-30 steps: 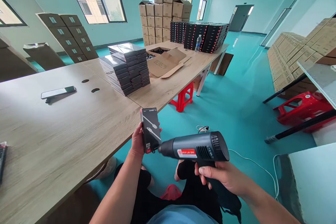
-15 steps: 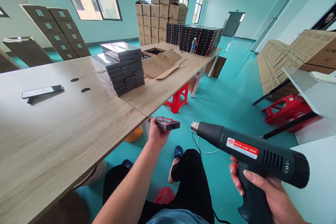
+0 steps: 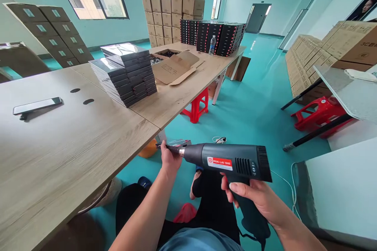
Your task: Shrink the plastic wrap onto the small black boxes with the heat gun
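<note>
My left hand [image 3: 169, 159] grips a slim black product box [image 3: 173, 145], held nearly flat so it shows mostly its edge. My right hand [image 3: 253, 200] holds a grey-black heat gun [image 3: 229, 160] by its handle, with a red "Hua Lai Shi" label on the barrel. The gun's metal nozzle sits right at the box, and the barrel hides part of it. Whether they touch, I cannot tell. A light wood table [image 3: 59, 141] runs just left of my left hand.
On the tables lie a stack of glossy black boxes [image 3: 123, 74], a phone [image 3: 37, 106] and an opened cardboard box [image 3: 175, 66]. Red stools [image 3: 196, 106] stand on the teal floor. Stacked cartons [image 3: 172, 8] rise behind, more cartons [image 3: 306, 62] line the right, and a white cable runs rightward.
The box has turned from upright, then lay flat. The heat gun swung out right, then came back with its nozzle at the box. My view has drifted slightly.
</note>
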### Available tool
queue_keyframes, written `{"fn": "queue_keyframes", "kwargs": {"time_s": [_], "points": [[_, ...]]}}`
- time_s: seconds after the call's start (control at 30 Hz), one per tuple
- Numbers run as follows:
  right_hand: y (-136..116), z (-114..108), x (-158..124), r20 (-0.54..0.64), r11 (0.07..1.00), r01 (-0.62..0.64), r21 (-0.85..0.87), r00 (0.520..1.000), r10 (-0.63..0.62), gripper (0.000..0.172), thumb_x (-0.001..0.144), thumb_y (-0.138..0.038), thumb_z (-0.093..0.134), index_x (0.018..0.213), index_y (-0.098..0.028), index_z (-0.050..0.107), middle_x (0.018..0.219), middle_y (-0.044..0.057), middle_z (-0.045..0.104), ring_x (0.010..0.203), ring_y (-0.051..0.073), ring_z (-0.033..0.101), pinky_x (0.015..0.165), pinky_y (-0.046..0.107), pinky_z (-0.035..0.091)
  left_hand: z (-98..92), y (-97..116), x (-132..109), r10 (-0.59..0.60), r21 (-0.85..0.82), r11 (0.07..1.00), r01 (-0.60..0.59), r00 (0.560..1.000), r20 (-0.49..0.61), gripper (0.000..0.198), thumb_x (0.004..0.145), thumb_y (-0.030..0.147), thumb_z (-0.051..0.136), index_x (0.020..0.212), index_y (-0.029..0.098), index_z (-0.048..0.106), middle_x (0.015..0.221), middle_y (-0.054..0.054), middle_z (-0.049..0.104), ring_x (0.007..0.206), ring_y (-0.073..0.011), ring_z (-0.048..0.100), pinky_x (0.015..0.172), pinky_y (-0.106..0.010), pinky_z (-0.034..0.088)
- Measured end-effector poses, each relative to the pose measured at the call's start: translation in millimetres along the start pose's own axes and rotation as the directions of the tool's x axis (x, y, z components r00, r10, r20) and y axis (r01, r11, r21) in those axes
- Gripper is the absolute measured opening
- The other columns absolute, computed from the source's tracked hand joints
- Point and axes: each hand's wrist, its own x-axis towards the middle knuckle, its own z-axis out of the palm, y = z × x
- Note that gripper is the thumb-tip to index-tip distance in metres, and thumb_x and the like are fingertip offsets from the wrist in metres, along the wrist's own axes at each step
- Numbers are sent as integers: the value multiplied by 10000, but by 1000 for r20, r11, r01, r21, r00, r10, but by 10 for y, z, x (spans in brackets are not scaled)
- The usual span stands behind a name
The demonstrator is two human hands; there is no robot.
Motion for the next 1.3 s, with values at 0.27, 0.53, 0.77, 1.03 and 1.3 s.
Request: {"fn": "queue_keyframes", "kwargs": {"time_s": [0.27,0.53,0.77,1.03,1.3], "points": [[-53,62,178,92,993,-49,-109,994,59,309,833,-453,684,1016,-204,687,967,56,681,757,183,620,633,319,510,-159,84,1,53,-58,997,-59,995,-86,338,979,464,464,977,167,624,784,-50,665,647,-191,662,589,-299,569],[-84,151,214,88,996,-47,-82,995,54,275,828,-439,679,928,-183,692,866,51,676,742,194,617,625,324,498,-197,116,38,22,-21,999,-24,993,-115,304,970,429,456,820,196,583,698,-29,635,618,-189,642,611,-305,561],[7,123,228,-38,999,-51,16,998,51,307,809,-423,702,995,-179,688,908,57,694,741,180,623,628,308,500,-279,171,97,103,-97,990,-106,994,-35,179,934,248,425,849,204,576,728,-10,651,718,-183,671,733,-354,585],[102,-2,145,-105,961,-121,250,983,151,360,762,-395,744,1038,-170,696,872,62,712,693,170,636,579,269,487,-420,179,-50,-78,-50,995,85,987,140,236,835,239,502,1006,146,635,990,-136,719,954,-296,702,773,-419,590],[106,-322,-121,-114,963,-217,160,965,237,383,775,-408,745,1077,-176,694,902,76,733,716,184,661,605,287,496,-725,257,-68,-172,112,982,151,961,216,276,641,98,554,887,165,662,820,-75,712,743,-255,681,705,-402,566]]}}
